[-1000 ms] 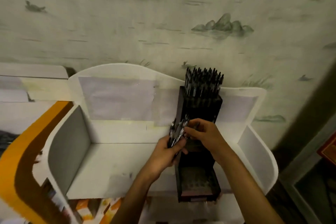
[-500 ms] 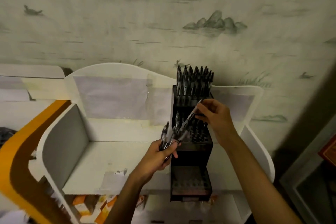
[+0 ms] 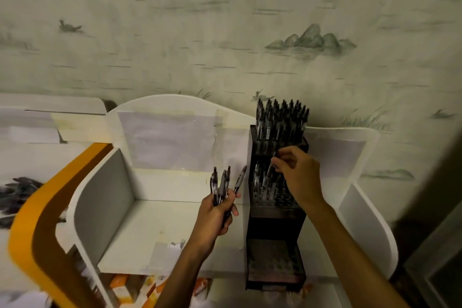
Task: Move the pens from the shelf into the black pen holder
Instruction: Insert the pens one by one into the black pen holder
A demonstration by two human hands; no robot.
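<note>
**Pens going into the tiered holder**

White shelf [image 3: 160,222] against painted wallpaper: the left hand [image 3: 215,215] grips a bundle of pens [image 3: 222,185]; the right hand [image 3: 297,175] apparently pinches one pen [image 3: 271,167] over the black pen holder [image 3: 275,230] middle tier.

dim, warm light; soft focus; edges bent by wide-angle; right side shadowed

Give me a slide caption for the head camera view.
Right hand lowers one pen into tiered black pen holder; left hand grips a pen bunch.
</note>
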